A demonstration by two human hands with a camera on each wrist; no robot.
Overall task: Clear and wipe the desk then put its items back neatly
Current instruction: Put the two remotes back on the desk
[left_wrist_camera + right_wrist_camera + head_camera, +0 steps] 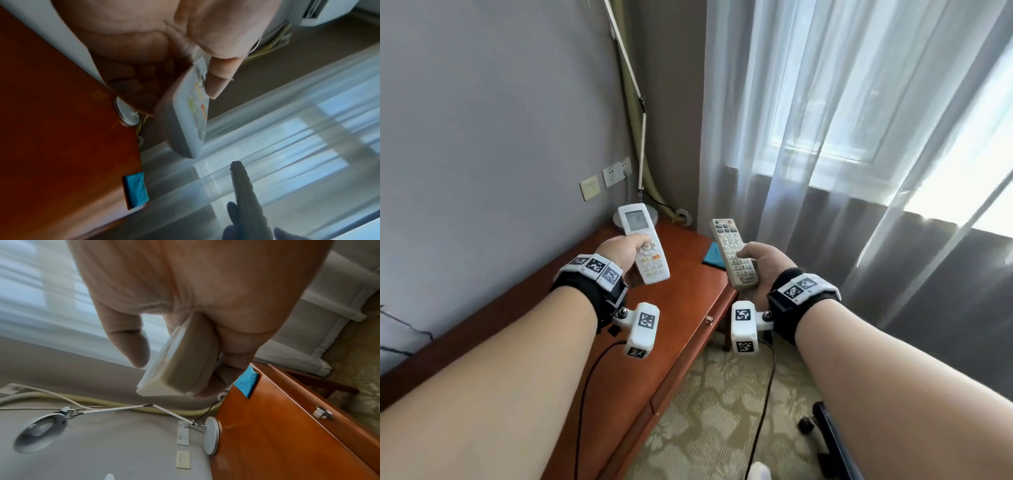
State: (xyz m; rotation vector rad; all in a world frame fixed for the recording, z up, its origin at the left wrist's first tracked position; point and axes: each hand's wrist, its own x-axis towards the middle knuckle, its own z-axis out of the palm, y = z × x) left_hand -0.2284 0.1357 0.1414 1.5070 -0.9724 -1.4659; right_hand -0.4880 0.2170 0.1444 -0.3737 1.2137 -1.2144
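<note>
Overhead, a white plastic air-conditioner remote with a display is gripped at mid-length by the left hand, and a beige button-covered television remote by the right hand, both above the reddish wooden desk. A blue folded cloth lies beyond the fingertips.

At the left wrist, the thumb is pressed onto the buttons.

At the right wrist, fingers are curled under the casing. Both remotes are judged light, stiff and smooth, best held around the narrow sides.

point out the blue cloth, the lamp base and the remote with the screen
blue cloth [714, 255]: head view, middle of its visible part.
lamp base [211, 435]: right wrist view, disc face.
remote with the screen [637, 221]: head view, on its screen.
</note>
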